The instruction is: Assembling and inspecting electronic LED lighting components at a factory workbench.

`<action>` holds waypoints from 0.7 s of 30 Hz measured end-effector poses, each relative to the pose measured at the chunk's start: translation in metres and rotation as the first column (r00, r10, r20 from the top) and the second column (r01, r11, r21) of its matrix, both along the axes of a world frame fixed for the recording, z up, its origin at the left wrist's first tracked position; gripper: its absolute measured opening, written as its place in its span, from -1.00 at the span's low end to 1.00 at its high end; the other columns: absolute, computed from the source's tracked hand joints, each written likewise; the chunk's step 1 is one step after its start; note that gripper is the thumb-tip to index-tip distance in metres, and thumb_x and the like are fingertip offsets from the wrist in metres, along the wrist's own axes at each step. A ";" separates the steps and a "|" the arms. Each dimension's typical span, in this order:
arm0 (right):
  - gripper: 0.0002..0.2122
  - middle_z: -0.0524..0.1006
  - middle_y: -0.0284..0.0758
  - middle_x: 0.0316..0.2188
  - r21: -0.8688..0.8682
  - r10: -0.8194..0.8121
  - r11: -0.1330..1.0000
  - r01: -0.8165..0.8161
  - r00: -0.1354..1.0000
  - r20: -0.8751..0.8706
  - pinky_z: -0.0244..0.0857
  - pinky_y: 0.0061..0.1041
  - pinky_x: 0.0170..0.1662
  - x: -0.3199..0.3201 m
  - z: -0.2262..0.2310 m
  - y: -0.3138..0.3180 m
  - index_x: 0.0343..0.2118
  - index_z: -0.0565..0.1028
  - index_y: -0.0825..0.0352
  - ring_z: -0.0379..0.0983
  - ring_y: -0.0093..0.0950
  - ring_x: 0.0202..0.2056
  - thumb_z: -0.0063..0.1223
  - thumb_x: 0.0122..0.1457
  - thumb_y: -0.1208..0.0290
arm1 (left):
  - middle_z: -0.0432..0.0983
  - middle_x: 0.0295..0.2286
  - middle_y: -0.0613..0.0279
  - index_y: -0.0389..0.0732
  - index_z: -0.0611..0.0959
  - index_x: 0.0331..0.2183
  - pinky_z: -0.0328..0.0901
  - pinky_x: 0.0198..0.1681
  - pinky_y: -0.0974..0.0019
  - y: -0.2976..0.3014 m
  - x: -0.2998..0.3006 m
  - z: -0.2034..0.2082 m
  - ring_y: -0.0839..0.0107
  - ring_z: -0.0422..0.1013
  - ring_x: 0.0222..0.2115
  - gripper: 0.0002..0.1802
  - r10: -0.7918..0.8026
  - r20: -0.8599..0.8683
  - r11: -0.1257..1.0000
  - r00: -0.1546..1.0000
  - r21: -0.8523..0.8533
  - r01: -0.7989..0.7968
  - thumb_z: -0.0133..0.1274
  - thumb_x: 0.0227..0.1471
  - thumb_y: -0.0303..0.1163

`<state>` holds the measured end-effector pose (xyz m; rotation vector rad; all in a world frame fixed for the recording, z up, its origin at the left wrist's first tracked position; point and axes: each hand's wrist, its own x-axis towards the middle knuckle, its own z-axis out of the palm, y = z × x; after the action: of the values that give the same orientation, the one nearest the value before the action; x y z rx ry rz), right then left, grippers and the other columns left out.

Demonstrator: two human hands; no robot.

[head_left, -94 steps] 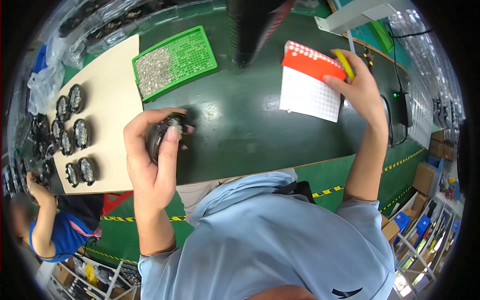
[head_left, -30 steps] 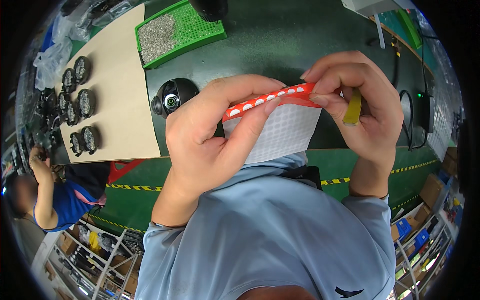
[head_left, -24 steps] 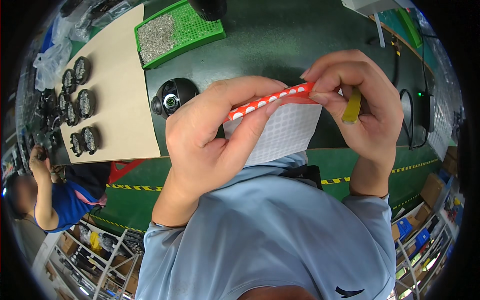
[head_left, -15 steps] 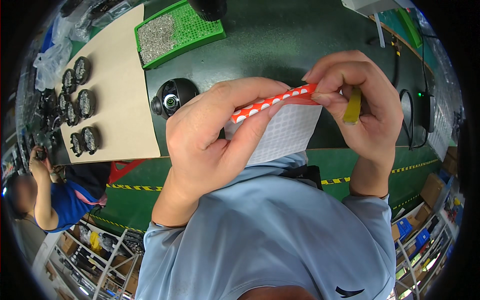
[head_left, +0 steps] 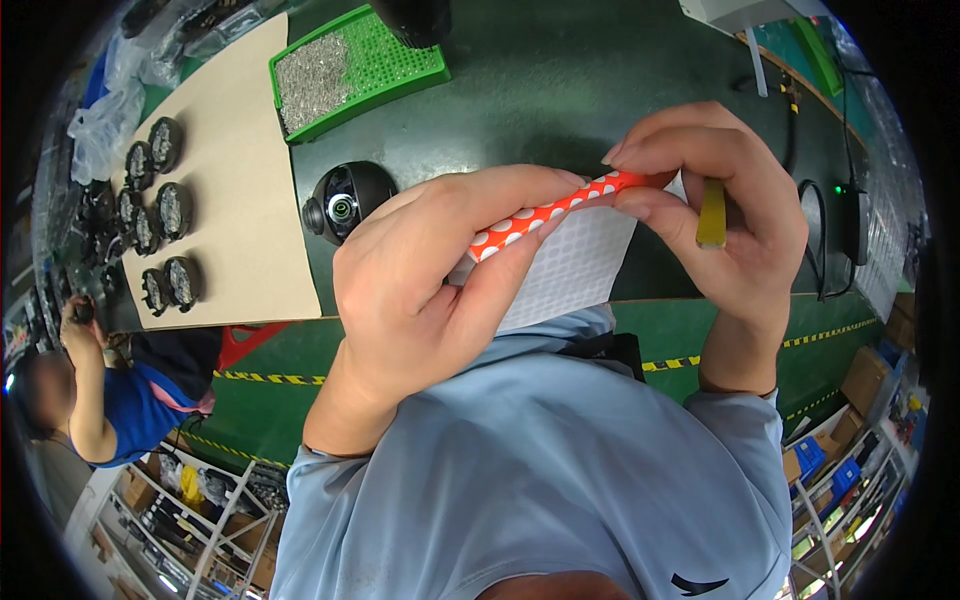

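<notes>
A sheet of round stickers, red with white dots (head_left: 540, 217), is bent over between my hands. Its pale side, with faint grey dots, hangs below toward my shirt. My left hand (head_left: 440, 265) pinches the bent strip between thumb and fingers. At the strip's far right end, my right hand (head_left: 735, 210) pinches the red edge with thumb and fingertips. A flat yellow strip-like tool (head_left: 711, 215) is tucked in the right palm; its full shape is hidden. A black round device with a shiny lens-like front (head_left: 343, 207) stands on the bench just beyond my left hand.
A green tray (head_left: 400, 85) of small metal parts stands at the back. Several black round parts (head_left: 174, 210) sit on a beige board (head_left: 240, 200) at left. A black cable (head_left: 822, 240) lies at right. A co-worker (head_left: 130, 400) works at far left, holding a dark part.
The dotted strip has tilted slightly, its left end lower. My right fingertips have shifted a little along its right end. My left hand has moved slightly down.
</notes>
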<state>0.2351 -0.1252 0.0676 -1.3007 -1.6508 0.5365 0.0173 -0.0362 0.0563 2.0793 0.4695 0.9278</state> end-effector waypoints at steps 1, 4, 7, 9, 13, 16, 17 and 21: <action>-0.79 0.55 -0.05 -0.27 -0.022 0.011 1.000 -0.011 1.000 0.015 0.43 -0.53 -0.31 0.000 0.002 0.000 -0.28 0.52 0.53 0.57 -0.36 -0.27 0.30 0.00 0.72 | 0.68 -0.30 0.02 -0.44 0.64 -0.23 0.44 -0.24 0.44 0.000 0.000 -0.001 0.39 0.59 -0.34 -0.77 0.001 0.008 1.000 1.000 0.004 -0.001 0.21 -0.01 -0.72; -0.78 0.56 -0.06 -0.29 0.036 0.012 0.999 -0.013 0.999 0.030 0.44 -0.53 -0.32 0.000 -0.002 0.001 -0.29 0.54 0.53 0.58 -0.35 -0.29 0.31 -0.03 0.74 | 0.68 -0.30 -0.01 -0.45 0.64 -0.23 0.44 -0.23 0.43 0.000 0.000 -0.001 0.37 0.59 -0.33 -0.76 -0.015 0.024 1.000 1.000 0.026 0.014 0.20 -0.03 -0.74; -0.81 0.57 -0.07 -0.31 0.016 -0.017 1.000 0.016 0.998 0.064 0.45 -0.52 -0.31 -0.001 0.001 0.000 -0.33 0.54 0.53 0.58 -0.34 -0.30 0.30 -0.03 0.75 | 0.67 -0.30 -0.01 -0.46 0.64 -0.23 0.44 -0.22 0.43 -0.001 0.002 -0.003 0.37 0.60 -0.32 -0.76 -0.029 0.044 0.999 0.999 0.032 0.028 0.19 -0.03 -0.75; -0.81 0.57 -0.07 -0.32 0.026 -0.028 0.999 0.027 0.998 0.055 0.44 -0.52 -0.32 -0.001 0.000 -0.002 -0.33 0.54 0.52 0.58 -0.34 -0.30 0.31 -0.03 0.74 | 0.67 -0.30 -0.01 -0.45 0.64 -0.23 0.44 -0.22 0.42 -0.001 0.003 -0.003 0.37 0.60 -0.32 -0.76 -0.034 0.057 0.999 0.998 0.019 0.033 0.19 -0.02 -0.75; -0.81 0.57 -0.07 -0.34 0.057 -0.036 0.998 0.031 0.996 0.084 0.44 -0.53 -0.33 0.002 0.002 -0.003 -0.35 0.53 0.51 0.59 -0.34 -0.31 0.33 -0.04 0.72 | 0.67 -0.29 0.00 -0.45 0.62 -0.20 0.44 -0.22 0.42 0.000 0.004 -0.002 0.38 0.59 -0.32 -0.75 -0.054 0.024 0.998 0.998 0.019 0.053 0.18 0.00 -0.74; -0.83 0.58 -0.08 -0.34 0.040 -0.058 0.998 0.054 0.994 0.090 0.44 -0.53 -0.32 0.003 0.003 -0.004 -0.37 0.52 0.50 0.59 -0.36 -0.31 0.31 -0.02 0.72 | 0.65 -0.25 0.03 -0.44 0.61 -0.18 0.43 -0.18 0.42 0.000 0.008 -0.008 0.41 0.57 -0.28 -0.76 -0.057 0.046 0.993 0.997 -0.102 0.061 0.17 0.05 -0.72; -0.83 0.58 -0.08 -0.34 0.041 -0.056 0.998 0.053 0.994 0.089 0.44 -0.53 -0.32 0.004 0.003 -0.004 -0.37 0.52 0.50 0.59 -0.36 -0.31 0.31 -0.02 0.72 | 0.63 -0.24 0.05 -0.43 0.61 -0.17 0.42 -0.15 0.43 -0.001 0.010 -0.012 0.43 0.55 -0.25 -0.77 -0.049 0.071 0.983 0.996 -0.174 0.061 0.17 0.08 -0.70; -0.86 0.59 -0.10 -0.28 -0.005 -0.114 0.993 0.115 0.985 0.127 0.37 -0.62 -0.31 0.017 0.000 -0.005 -0.37 0.50 0.49 0.55 -0.48 -0.32 0.25 0.02 0.72 | 0.60 -0.19 0.12 -0.38 0.57 -0.10 0.39 -0.09 0.45 -0.003 0.025 -0.019 0.50 0.51 -0.19 -0.75 0.003 0.134 0.815 0.991 -0.574 0.075 0.15 0.16 -0.63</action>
<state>0.2516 -0.1304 0.0676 -1.4550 -1.6658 0.4031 0.0425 -0.0392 0.0373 1.4560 0.5600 0.7670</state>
